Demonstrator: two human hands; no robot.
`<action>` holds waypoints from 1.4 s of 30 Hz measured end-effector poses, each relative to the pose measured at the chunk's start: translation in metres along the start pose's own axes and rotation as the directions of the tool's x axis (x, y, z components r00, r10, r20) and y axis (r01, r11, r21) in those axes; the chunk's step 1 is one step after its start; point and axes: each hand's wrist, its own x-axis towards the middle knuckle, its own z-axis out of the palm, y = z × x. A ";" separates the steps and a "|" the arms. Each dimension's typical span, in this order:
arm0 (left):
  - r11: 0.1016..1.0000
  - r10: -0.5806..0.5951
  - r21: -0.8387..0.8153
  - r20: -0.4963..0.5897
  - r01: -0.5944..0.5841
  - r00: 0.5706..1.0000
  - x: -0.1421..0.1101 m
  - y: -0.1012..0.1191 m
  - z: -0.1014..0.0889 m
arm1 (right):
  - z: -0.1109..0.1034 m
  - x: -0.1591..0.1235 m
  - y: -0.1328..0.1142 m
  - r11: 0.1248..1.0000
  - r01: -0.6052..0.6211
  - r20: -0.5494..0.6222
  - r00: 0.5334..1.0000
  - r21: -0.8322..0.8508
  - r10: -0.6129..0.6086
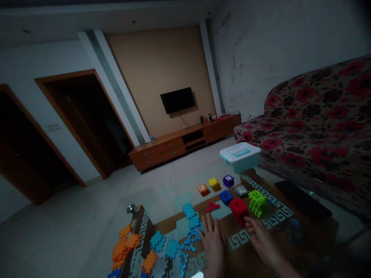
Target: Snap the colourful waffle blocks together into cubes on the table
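My left hand (213, 239) is over the table with its fingers stretched out and apart. Just left of it lie light-blue interlocking tiles (194, 222), some flat squares and some openwork triangles. A red triangular piece (213, 207) lies beyond its fingertips. My right hand (259, 235) has its fingers extended at the lower right edge of a red stack of notched tiles (239, 211); whether they touch it I cannot tell. A lime-green stack (258, 203) stands right of the red one, a blue block (226, 197) behind it.
Orange (203, 189), yellow (215, 184), purple (228, 180) and grey (240, 190) blocks sit at the far side. Orange tiles (123, 247) are at the left. A lidded tub (245, 162) stands beyond the table's far corner. A bottle (295, 231) is at the right, near a floral sofa (313, 112).
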 end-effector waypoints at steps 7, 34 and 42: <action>0.968 -0.028 0.250 -0.017 0.031 0.999 -0.023 -0.082 -0.023 | 0.050 0.004 -0.074 0.950 0.264 0.266 0.916 0.164 -0.300; 0.932 -0.321 0.140 -0.103 0.333 0.942 -0.004 -0.215 -0.066 | 0.161 0.052 -0.103 0.909 0.405 0.619 0.690 0.098 -0.374; 0.950 -0.286 0.106 -0.074 0.293 0.955 -0.014 -0.230 -0.080 | 0.120 0.017 -0.120 0.915 0.363 0.633 0.754 -0.174 -0.179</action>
